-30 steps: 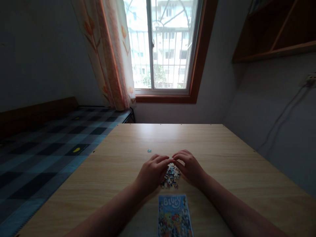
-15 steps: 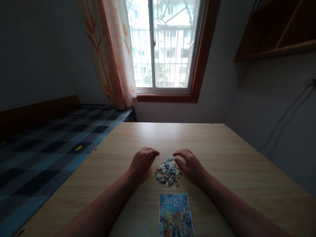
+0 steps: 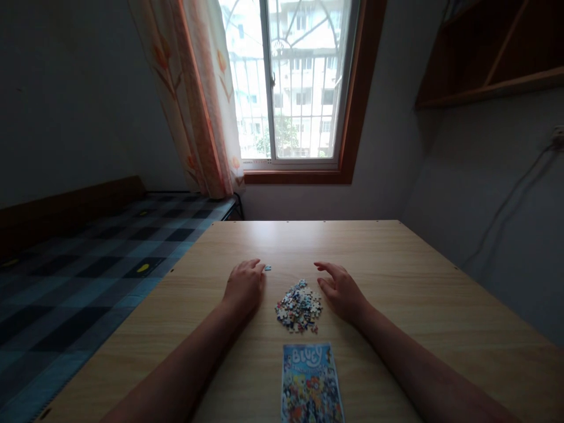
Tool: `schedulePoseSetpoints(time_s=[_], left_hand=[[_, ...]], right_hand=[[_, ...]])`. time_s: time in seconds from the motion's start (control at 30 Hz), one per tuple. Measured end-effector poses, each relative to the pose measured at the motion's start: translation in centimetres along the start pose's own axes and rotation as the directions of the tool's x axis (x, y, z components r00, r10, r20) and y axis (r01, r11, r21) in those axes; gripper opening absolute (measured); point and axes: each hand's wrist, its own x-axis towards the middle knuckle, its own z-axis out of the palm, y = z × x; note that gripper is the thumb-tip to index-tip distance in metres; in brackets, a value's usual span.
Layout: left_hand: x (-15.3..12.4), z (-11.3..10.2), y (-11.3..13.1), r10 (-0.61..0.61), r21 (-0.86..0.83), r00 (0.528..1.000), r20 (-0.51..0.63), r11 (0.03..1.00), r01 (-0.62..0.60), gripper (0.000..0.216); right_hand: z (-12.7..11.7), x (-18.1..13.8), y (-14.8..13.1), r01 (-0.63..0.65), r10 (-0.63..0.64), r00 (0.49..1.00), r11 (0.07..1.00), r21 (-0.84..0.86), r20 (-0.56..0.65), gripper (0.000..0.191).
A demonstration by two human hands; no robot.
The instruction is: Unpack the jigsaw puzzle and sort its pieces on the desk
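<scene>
A puzzle piece (image 3: 268, 268) lies by the left fingers (image 3: 252, 264).

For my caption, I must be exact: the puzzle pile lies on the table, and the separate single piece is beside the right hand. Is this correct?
Not quite: the single piece is beside the left hand, as the head view shows. The puzzle pile lies on the table.

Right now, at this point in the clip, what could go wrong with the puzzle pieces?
The left hand is right beside the lone piece and could nudge it. The right hand is close to the loose, overlapping pile, so an accidental brush might scatter pieces.
</scene>
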Motion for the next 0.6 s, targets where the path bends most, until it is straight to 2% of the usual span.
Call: schedulePoseSetpoints(time_s=[0.13, 0.27, 0.5, 0.6], left_hand=[[-1.4, 0.7, 2.2, 0.009, 0.029, 0.989, 0.150, 0.999, -0.014, 0.051], [-1.3, 1.5, 2.3, -0.047, 0.031, 0.971, 0.235, 0.999, 0.041, 0.062], [-0.6, 2.2, 1.6, -0.147, 0.064, 0.971, 0.188, 0.988, 0.137, 0.067], [-0.7, 2.6, 1.5, -0.172, 0.066, 0.963, 0.209, 0.985, 0.161, 0.067]], right_hand=[[0.0, 0.1, 0.0, -0.016, 0.016, 1.000, 1.000, -0.010, 0.005, 0.039], [0.3, 0.3, 0.1, -0.045, 0.045, 0.999, 0.999, -0.012, 0.000, 0.038], [0.6, 0.5, 0.4, -0.069, 0.068, 0.997, 0.997, -0.015, -0.032, 0.037], [0.6, 0.6, 0.5, -0.077, 0.076, 0.996, 0.997, -0.019, -0.042, 0.036]])
